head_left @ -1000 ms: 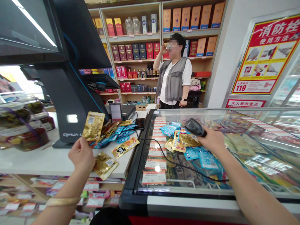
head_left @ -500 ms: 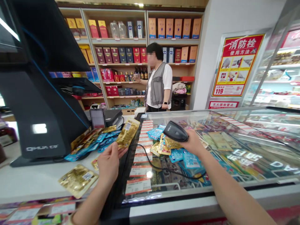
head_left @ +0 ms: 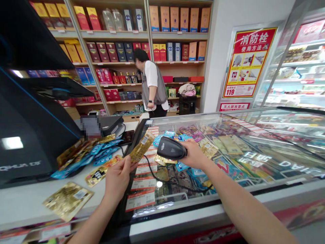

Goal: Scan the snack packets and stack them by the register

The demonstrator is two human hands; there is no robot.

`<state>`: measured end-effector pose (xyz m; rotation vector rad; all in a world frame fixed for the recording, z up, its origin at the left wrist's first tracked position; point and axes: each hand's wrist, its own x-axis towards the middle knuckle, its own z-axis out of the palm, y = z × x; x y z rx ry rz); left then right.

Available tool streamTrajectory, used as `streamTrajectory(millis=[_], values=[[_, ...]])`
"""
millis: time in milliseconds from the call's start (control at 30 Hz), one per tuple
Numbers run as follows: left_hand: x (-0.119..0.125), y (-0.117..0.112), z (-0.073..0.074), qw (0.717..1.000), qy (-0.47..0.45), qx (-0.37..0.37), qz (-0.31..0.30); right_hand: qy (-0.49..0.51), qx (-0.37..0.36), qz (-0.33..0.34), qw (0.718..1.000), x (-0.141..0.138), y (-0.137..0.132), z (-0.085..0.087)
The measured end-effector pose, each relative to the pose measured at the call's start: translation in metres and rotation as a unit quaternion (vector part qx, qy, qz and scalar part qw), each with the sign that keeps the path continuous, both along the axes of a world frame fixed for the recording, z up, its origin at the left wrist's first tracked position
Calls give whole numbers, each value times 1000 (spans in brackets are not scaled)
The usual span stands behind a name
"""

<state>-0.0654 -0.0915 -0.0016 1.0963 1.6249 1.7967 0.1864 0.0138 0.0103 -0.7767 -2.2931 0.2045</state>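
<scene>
My left hand [head_left: 121, 174] pinches a gold snack packet [head_left: 142, 146] by its lower end, with its barcode label facing up and toward the right. In my right hand [head_left: 196, 154] is a black barcode scanner [head_left: 170, 148], its head pointing left at the packet, a short gap between them. The scanner's black cable [head_left: 165, 181] loops over the glass freezer top. Beneath the scanner lie blue and gold packets [head_left: 181, 166], partly hidden. Another gold packet [head_left: 68, 200] and a gold-and-black packet [head_left: 100, 173] rest on the white counter left of my left hand.
A pile of blue and gold packets [head_left: 93, 152] lies by the black point-of-sale terminal [head_left: 30, 135] at left. The glass-topped freezer [head_left: 203, 203] spans the right side. Behind it, a person in a grey vest [head_left: 154, 83] stands by shelves of boxed bottles [head_left: 111, 52].
The scanner has moved left, closer to the gold packet, which is tilted more. The view has shifted, and the person behind has turned and leans toward the shelves.
</scene>
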Motion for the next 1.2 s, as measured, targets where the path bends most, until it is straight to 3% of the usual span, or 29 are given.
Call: streamTrajectory(millis=[233, 500, 600, 667, 767, 833, 967, 1100, 1200], values=[[4, -4, 5, 1000, 17, -15, 10, -5, 10, -12, 1000, 0, 5, -4], [2, -1, 1, 998, -57, -14, -23, 19, -6, -29, 999, 6, 3, 6], [6, 3, 6, 994, -91, -42, -43, 45, -29, -104, 993, 21, 9, 14], [14, 10, 14, 988, -117, -67, -70, 59, -52, -207, 975, 35, 15, 20], [35, 27, 25, 974, -152, -99, -137, 32, -82, -375, 923, 58, 27, 24], [54, 41, 29, 963, -170, -114, -175, 3, -113, -441, 890, 71, 35, 24], [91, 67, 25, 949, -179, -142, -217, 4, -148, -490, 859, 86, 46, 18], [111, 83, 13, 952, -157, -138, -223, 2, -151, -491, 858, 88, 52, 11], [113, 83, 7, 958, -110, -132, -231, -3, -147, -490, 859, 86, 54, 8]])
